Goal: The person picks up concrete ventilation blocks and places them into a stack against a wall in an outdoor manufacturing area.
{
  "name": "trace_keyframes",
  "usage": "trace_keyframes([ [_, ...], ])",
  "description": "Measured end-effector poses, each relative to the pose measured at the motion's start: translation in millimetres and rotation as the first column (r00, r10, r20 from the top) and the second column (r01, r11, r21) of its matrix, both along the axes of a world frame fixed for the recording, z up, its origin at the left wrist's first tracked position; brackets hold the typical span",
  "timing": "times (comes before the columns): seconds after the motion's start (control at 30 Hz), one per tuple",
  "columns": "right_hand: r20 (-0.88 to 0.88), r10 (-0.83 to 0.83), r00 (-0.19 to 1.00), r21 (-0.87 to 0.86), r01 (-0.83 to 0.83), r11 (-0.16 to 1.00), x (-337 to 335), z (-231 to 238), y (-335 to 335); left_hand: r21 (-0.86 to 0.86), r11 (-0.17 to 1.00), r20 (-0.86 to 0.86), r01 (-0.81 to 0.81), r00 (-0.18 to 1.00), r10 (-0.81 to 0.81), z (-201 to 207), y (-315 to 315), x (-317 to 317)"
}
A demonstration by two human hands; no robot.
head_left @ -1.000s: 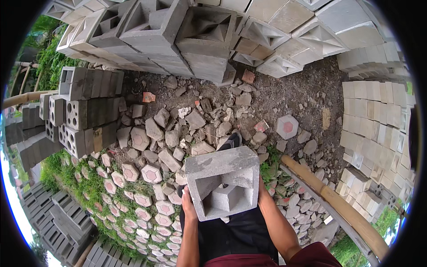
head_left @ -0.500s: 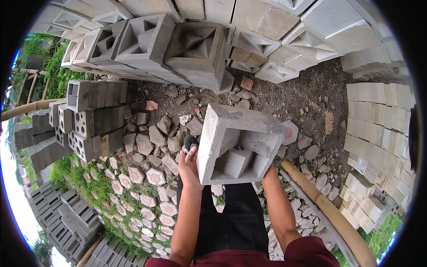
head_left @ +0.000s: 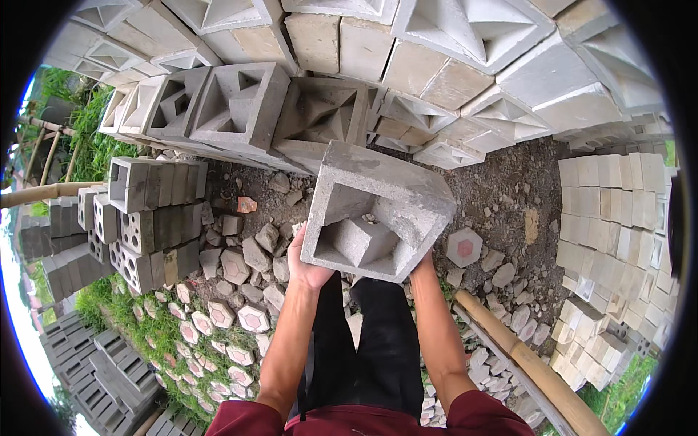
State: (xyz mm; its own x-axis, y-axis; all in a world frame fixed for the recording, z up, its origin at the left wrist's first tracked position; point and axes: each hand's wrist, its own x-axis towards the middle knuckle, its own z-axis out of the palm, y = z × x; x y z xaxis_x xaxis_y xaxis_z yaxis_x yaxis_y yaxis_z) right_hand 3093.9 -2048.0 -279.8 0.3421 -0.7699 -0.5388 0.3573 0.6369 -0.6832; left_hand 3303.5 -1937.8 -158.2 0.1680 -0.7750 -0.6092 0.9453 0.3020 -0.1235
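Note:
Between my two hands I carry a grey concrete vent block [head_left: 429, 190], a square frame with a stepped shape inside, tilted with its hollow side toward me. My left hand [head_left: 309, 263] presses on its left side and lower corner, palm against the concrete. At the lower right corner, my right hand [head_left: 420, 267] supports it; most of those fingers are hidden behind the block. Just beyond the held block stands a row of similar vent blocks [head_left: 236, 105], the nearest one darker grey [head_left: 322, 112].
A tall wall of pale blocks [head_left: 454, 76] curves across the far side. Hollow bricks [head_left: 156, 232] are stacked at left, pale bricks [head_left: 611, 211] at right. Broken stones [head_left: 254, 254] and hexagonal pavers [head_left: 464, 248] cover the ground. A bamboo pole [head_left: 523, 356] slants at lower right.
The vent block has moved up and slightly left, closer to the row of blocks, and has turned a little clockwise. Both hands have kept hold of it while the view shifted toward the wall.

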Motion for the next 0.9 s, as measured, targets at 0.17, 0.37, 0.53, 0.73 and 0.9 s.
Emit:
trace_keyframes([
  [0.17,0.387,-0.109,0.916,0.204,0.03,0.978,19.3,27.9,-40.0,-0.028,0.999,-0.034,0.036,0.999,-0.037,1.4,-23.0,43.7],
  [0.37,0.317,-0.126,0.94,-0.093,0.163,0.982,85.7,123.1,-59.6,-0.083,0.995,0.006,0.061,0.998,-0.061,14.0,-43.1,83.4],
  [0.53,-0.024,-0.249,0.968,-0.077,0.246,0.966,130.6,125.5,-79.0,-0.087,0.995,-0.12,0.047,0.991,-0.057,0.2,-63.0,107.8],
  [0.73,-0.251,-0.11,0.962,-0.322,0.024,0.946,162.1,126.4,-98.9,0.036,0.999,-0.144,0.001,0.99,0.004,-12.3,-76.8,128.9],
  [0.9,-0.473,-0.084,0.877,-0.29,-0.065,0.955,188.5,143.6,-126.6,0.079,0.997,-0.22,0.011,0.975,0.006,-14.2,-83.8,138.9],
])
